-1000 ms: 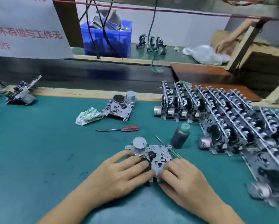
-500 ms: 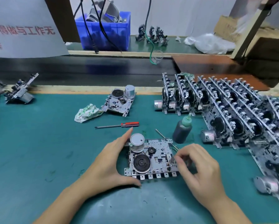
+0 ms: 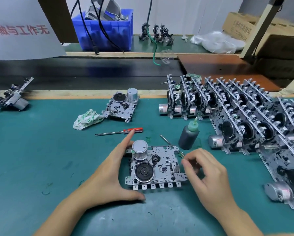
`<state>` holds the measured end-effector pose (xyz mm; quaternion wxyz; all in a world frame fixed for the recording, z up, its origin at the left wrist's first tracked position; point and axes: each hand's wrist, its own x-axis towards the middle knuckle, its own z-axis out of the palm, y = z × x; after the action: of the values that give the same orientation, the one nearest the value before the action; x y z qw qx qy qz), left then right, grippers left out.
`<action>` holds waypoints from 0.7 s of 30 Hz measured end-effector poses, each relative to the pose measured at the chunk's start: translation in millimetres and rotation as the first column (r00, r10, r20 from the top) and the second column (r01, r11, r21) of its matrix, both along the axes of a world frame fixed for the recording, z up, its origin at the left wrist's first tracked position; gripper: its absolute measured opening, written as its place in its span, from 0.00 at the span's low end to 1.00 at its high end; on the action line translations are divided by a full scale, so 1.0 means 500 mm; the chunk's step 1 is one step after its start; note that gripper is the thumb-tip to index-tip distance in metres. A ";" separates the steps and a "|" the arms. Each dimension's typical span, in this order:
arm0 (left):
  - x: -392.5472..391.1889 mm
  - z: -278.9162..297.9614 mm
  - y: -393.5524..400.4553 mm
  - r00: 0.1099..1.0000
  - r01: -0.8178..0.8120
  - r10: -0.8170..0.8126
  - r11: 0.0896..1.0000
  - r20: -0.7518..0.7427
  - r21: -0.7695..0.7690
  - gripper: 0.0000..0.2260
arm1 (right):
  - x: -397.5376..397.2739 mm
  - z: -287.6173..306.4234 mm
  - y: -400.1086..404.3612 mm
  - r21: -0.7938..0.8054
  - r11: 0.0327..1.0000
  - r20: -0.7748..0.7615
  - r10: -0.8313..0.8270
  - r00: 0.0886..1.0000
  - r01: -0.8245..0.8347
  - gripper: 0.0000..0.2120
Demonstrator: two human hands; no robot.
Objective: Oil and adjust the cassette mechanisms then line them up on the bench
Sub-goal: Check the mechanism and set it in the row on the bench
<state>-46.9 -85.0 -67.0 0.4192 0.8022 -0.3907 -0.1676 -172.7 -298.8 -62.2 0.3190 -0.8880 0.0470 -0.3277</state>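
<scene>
A cassette mechanism [image 3: 161, 167] lies flat on the green mat in front of me, with its silver motor can and black flywheel facing up. My left hand [image 3: 108, 172] brackets its left side, index finger straight along the far corner and thumb along the front edge. My right hand [image 3: 205, 176] hovers at its right edge with curled fingers. Its fingertips are at the end of a thin metal tool [image 3: 168, 142]; I cannot tell whether they pinch it. A dark oil bottle [image 3: 188, 136] with a green nozzle stands just behind. Rows of upright mechanisms [image 3: 228, 116] fill the right side.
A red-handled screwdriver [image 3: 120, 132] lies behind my left hand. Farther back are a crumpled rag [image 3: 87, 119] and another flat mechanism [image 3: 122, 107]. One more mechanism [image 3: 13, 97] sits at the far left edge. A blue bin [image 3: 105, 29] stands beyond the black belt.
Both hands lay on top of the mechanism a second ago. The left hand has slid to its left side, and the right hand has come off toward the thin tool.
</scene>
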 end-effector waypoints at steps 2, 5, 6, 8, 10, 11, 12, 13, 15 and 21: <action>-0.007 0.003 -0.006 0.998 -0.003 0.002 1.000 0.057 0.009 0.56 | 0.001 0.000 0.000 0.006 1.000 -0.027 -0.008 1.000 0.008 0.09; -0.010 0.008 -0.015 0.983 -0.005 0.000 1.000 0.184 0.025 0.51 | 0.001 0.002 -0.001 0.031 0.999 -0.064 -0.016 0.998 0.018 0.08; -0.009 0.010 -0.016 0.979 0.000 -0.007 0.999 0.202 0.034 0.50 | 0.002 0.002 0.000 0.038 0.999 -0.073 -0.016 0.997 0.019 0.08; -0.005 0.011 -0.014 0.979 0.012 -0.020 0.999 0.203 0.039 0.51 | 0.002 0.004 0.000 0.050 0.999 -0.083 -0.016 0.996 0.020 0.08; -0.001 0.010 -0.011 0.979 0.023 -0.029 0.999 0.201 0.033 0.52 | 0.002 0.005 0.000 0.062 0.998 -0.088 -0.015 0.996 0.021 0.09; 0.000 0.010 -0.010 0.981 0.024 -0.030 0.999 0.193 0.033 0.52 | 0.002 0.006 -0.001 0.070 0.997 -0.091 -0.014 0.996 0.020 0.08; 0.001 0.009 -0.009 0.984 0.021 -0.026 0.999 0.178 0.031 0.52 | 0.001 0.006 -0.001 0.077 0.997 -0.094 -0.011 0.996 0.019 0.08; 0.002 0.007 -0.008 0.987 0.017 -0.021 1.000 0.160 0.026 0.52 | 0.001 0.008 -0.001 0.082 0.997 -0.099 -0.008 0.995 0.016 0.08; 0.003 0.003 -0.005 0.992 0.010 -0.012 1.000 0.125 0.020 0.54 | -0.001 0.011 0.000 0.090 0.996 -0.122 0.012 0.992 0.000 0.08; 0.003 0.000 -0.005 0.997 0.021 -0.022 1.000 0.080 0.007 0.55 | 0.002 0.041 -0.003 -0.019 0.971 -0.377 0.212 0.902 -0.236 0.30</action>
<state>-45.6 -87.5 -67.1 0.3989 0.8052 -0.4155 -0.1409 -171.8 -300.3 -41.7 0.3112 -0.9432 -0.0065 -0.1160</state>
